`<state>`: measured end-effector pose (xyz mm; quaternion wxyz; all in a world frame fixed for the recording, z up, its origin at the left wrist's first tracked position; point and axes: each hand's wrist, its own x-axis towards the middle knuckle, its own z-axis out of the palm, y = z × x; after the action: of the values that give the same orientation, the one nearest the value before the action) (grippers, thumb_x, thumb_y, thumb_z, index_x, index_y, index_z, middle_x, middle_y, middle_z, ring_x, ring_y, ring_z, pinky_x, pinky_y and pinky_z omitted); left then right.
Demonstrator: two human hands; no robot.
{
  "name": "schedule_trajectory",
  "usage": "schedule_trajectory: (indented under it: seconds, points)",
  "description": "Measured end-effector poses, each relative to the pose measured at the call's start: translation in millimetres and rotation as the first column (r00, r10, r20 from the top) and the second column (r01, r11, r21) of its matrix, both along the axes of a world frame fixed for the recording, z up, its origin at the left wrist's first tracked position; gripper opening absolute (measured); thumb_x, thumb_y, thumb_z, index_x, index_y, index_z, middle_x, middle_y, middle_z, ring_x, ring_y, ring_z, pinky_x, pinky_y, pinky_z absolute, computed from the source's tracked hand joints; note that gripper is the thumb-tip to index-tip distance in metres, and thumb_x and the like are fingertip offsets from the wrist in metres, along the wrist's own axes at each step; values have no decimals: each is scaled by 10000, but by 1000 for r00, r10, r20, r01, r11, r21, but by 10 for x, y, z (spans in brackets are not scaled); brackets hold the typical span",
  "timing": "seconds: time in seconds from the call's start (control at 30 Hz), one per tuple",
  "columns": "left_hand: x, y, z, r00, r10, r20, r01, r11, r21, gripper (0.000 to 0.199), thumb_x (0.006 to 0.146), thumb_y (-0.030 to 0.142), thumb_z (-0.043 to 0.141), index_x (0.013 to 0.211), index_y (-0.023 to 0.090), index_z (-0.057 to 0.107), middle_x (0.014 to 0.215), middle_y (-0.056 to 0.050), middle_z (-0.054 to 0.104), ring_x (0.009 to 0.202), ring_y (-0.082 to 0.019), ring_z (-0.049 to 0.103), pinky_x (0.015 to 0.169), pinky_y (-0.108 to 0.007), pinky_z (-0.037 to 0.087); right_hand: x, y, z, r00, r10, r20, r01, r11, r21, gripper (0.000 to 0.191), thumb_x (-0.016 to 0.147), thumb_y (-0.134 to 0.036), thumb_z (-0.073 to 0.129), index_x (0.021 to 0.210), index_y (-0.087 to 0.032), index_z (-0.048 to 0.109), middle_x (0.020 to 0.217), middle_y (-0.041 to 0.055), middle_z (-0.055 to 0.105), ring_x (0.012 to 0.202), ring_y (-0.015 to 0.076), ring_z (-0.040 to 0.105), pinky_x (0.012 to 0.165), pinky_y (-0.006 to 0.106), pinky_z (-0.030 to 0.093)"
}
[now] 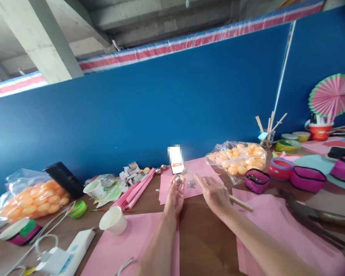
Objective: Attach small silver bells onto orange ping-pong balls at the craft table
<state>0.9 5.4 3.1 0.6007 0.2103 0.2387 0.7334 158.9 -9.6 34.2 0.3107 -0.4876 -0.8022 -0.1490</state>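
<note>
My left hand [174, 197] is raised over the table with its fingers closed around a shiny metallic ball [178, 179]. To its right, my right hand [215, 193] grips a wooden-handled tool [241, 203]; the handle sticks out behind the palm. The tool's front end points toward the ball and is too blurred to make out. Between the hands, a small heap of shiny metal bits [191, 184] lies on a pink sheet [199, 170]. Just beyond the ball stands a phone [177, 168] with a lit screen. More metallic balls [161, 168] sit to the phone's left.
Bags of orange balls [241, 157] stand at right and left [34, 199]. Purple pouches [257, 181] and a claw hammer [316, 216] lie right. A white paper cup [113, 220], folded pink paper [136, 191] and a power strip [77, 249] are left. A blue partition [175, 99] closes the back.
</note>
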Motion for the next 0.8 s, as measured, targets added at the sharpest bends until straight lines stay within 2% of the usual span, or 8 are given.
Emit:
schedule_trajectory:
  seconds: [0.33, 0.8]
  points:
    - [-1, 35, -59, 997, 49, -61, -52, 998, -40, 291, 688, 133, 616, 967, 199, 566, 959, -40, 629, 834, -105, 602, 840, -246, 432, -76, -49, -18, 999, 40, 28, -40, 999, -14, 513, 832, -96, 358, 1298, -297, 287, 805, 30, 586, 748, 149, 506, 603, 232, 351]
    - [-33, 62, -100, 998, 61, -26, -62, 998, -33, 272, 713, 155, 596, 978, 210, 571, 973, -25, 629, 861, -99, 597, 874, -255, 422, -73, -34, -44, 1000, 25, 5, -26, 999, 20, 477, 865, -106, 303, 1308, -282, 276, 827, 36, 595, 761, 145, 510, 628, 235, 350]
